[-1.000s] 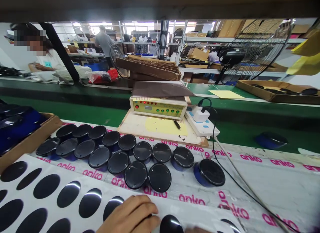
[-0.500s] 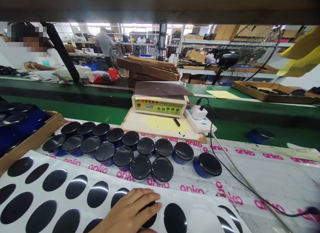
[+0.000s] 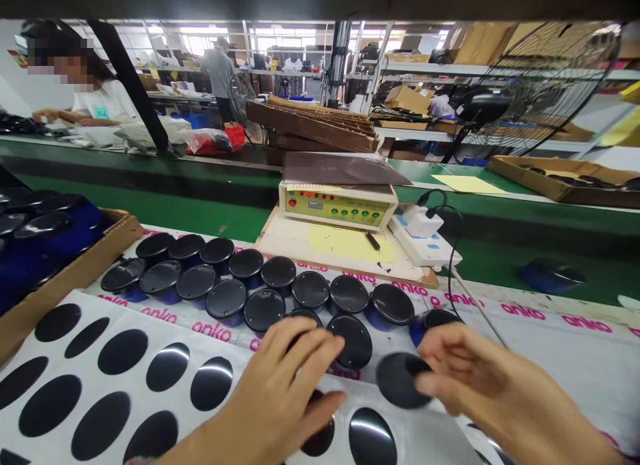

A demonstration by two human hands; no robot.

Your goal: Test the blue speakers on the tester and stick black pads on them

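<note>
My right hand (image 3: 480, 378) pinches a round black sticker (image 3: 403, 380) by its right edge, above the white sheet; the sticker is slightly blurred. My left hand (image 3: 290, 378) is open over the sheet, fingers apart and thumb out, partly hiding a lidded pot and some stickers. The white backing sheet (image 3: 240, 385) carries rows of black oval-looking stickers (image 3: 373, 437). Beyond it stand two rows of small blue pots with glossy black tops (image 3: 350, 340). Another pot (image 3: 435, 318) stands at the row's right end, partly hidden behind my right hand.
A cardboard box (image 3: 117, 228) of blue pots stands at left. Behind the rows are a control box (image 3: 337, 205) with lit buttons and a white power strip (image 3: 425, 235) with cables. One blue pot (image 3: 553, 275) sits on the green belt (image 3: 210, 215). Two people are in the background.
My right hand has come into view at right, holding a black sticker. My left hand has lifted from the sheet and moved slightly right, its thumb now showing. The view has shifted.
</note>
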